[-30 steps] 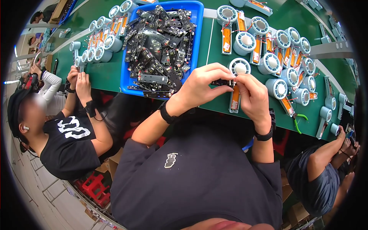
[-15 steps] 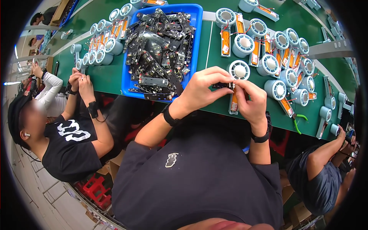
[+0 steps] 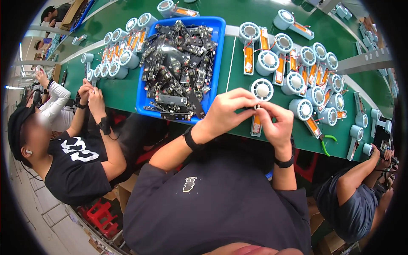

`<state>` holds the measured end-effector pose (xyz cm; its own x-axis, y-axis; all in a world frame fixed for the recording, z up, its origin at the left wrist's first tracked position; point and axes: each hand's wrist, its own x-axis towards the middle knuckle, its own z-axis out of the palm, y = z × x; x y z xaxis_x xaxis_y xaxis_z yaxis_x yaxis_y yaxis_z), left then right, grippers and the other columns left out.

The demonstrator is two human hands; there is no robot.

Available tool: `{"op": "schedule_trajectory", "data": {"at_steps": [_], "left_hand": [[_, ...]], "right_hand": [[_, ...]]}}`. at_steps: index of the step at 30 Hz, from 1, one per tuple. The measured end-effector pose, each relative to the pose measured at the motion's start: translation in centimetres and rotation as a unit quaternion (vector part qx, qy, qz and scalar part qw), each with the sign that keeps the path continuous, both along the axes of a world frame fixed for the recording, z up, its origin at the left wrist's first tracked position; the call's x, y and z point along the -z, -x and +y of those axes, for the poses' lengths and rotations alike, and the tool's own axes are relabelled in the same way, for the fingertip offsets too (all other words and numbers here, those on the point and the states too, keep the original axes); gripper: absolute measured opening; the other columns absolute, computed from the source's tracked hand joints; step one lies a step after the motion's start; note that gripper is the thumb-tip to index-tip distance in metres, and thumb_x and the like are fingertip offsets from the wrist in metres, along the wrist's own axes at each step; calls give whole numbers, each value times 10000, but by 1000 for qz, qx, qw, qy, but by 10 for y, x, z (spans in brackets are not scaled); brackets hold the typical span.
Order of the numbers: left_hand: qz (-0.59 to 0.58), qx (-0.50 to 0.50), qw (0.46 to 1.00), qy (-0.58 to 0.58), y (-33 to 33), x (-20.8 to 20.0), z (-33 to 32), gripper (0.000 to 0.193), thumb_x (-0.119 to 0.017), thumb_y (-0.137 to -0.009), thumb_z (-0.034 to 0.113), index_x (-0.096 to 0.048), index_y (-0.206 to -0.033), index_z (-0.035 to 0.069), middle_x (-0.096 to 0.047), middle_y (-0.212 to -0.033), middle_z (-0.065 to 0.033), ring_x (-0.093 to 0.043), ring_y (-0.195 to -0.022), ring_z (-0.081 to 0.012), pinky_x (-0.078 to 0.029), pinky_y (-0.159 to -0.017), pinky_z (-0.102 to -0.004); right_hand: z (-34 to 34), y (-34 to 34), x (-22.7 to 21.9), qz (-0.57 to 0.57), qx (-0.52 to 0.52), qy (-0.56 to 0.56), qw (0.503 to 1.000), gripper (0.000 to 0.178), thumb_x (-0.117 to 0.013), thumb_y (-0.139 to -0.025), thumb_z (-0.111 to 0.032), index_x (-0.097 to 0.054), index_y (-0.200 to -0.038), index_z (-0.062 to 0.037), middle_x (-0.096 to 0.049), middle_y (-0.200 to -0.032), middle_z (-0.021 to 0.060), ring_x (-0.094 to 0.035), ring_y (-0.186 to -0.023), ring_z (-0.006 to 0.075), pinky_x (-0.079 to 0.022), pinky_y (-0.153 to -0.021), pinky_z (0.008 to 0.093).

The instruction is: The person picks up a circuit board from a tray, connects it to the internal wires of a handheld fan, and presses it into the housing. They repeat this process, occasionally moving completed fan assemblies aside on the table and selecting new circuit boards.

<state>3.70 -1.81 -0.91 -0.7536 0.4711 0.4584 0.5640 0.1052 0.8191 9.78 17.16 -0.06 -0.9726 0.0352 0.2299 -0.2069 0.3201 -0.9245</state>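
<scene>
My left hand (image 3: 229, 114) and my right hand (image 3: 277, 124) meet at their fingertips above the near table edge. Both are closed on a small black circuit board (image 3: 257, 106), mostly hidden by the fingers. Just beyond it lies a light-blue handheld fan (image 3: 262, 90) with a white domed centre. Its open handle holds an orange battery (image 3: 256, 126), partly covered by my hands. On the left, close to my left wrist, a blue tray (image 3: 222, 55) is heaped with similar black circuit boards (image 3: 174, 76).
Several open fans (image 3: 294, 83) with orange batteries and red wires crowd the right of the green table (image 3: 204, 7). Green-handled pliers (image 3: 325, 146) lie at the near edge. More fans (image 3: 128, 58) stand left of the tray. Co-workers (image 3: 76, 148) sit on both sides.
The circuit board has turned between my fingers and now shows less of itself. My hands stay together, while the whole table sits slightly lower in view.
</scene>
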Motion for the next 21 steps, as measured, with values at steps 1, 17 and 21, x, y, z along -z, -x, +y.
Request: {"op": "schedule_trajectory", "data": {"at_steps": [1,17,21], "left_hand": [[-1,-10,1000,2,-3,0,2,293,-872,-761,-12,-758,-1030,9,-746,-1038,-126,-750,-923,-262,-619,-807,-326],[31,-65,992,99,6,-16,-14,299,-858,-772,4,-768,-1056,26,-742,-1035,-111,-748,-916,-266,-615,-784,-336],[41,-55,992,106,9,-16,-18,288,-843,-785,61,-752,-1058,70,-733,-1038,-69,-744,-853,-261,-613,-732,-348]], "right_hand": [[-5,-1,0,-8,15,2,1000,161,-725,-922,6,-762,-1073,49,-731,-764,77,-619,-605,66,-471,-548,228],[13,-18,-30,-11,-20,-284,959,381,-751,-861,2,-631,-1223,-17,-672,-966,119,-680,-842,317,-530,-705,379],[24,-13,-32,-74,-110,-321,938,377,-731,-855,3,-620,-1214,-35,-661,-984,138,-668,-910,365,-538,-754,414]]}}
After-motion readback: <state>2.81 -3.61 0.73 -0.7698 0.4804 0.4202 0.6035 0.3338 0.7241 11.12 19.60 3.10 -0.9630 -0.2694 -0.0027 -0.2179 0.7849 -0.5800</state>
